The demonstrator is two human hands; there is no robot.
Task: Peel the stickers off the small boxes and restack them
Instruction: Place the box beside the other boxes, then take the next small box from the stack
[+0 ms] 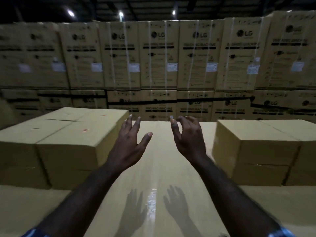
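Observation:
Both my hands are raised over a plain brown carton (159, 170) with a taped seam down its middle. My left hand (130, 141) has its fingers spread and straight and holds nothing. My right hand (188, 135) has loosely curled fingers and is empty too. Both hands cast shadows on the carton top near me. On the left stands a stack of brown cartons (68, 134) with small red marks on top. Another stack of cartons (256, 146) stands on the right. I can see no sticker on the middle carton.
A wall of large washing machine cartons (159, 55) with white labels and straps fills the background, stacked two rows high. Ceiling lights (121, 14) shine above. The lower cartons form a flat layer on both sides near me.

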